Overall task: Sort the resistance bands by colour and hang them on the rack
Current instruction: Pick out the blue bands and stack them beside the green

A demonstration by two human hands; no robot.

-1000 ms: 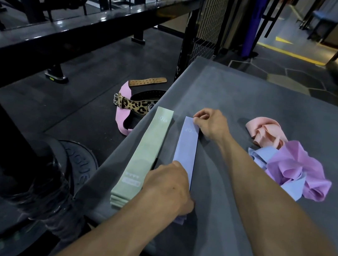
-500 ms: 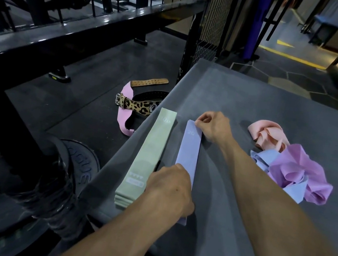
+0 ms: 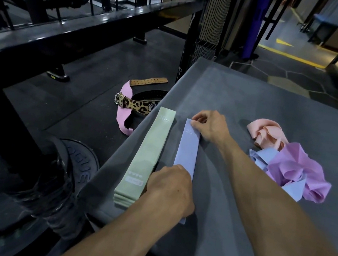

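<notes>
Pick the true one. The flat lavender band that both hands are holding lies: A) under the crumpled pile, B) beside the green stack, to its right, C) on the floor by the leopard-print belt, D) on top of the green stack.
B: the lavender band lies flat on the grey platform, with a dark gap between it and the green stack on its left; the right hand pinches its far end, the left hand covers its near end.

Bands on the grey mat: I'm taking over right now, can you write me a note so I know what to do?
Left hand rests on the near end of the flat blue band; right hand pinches its far end.
Green bands lie stacked flat beside it, to its left.
Still crumpled on the mat, to the right: pink band, purple band, another blue band.
Done: green stack. Left: flatten and sort the rest, then hang everything on the rack.
</notes>
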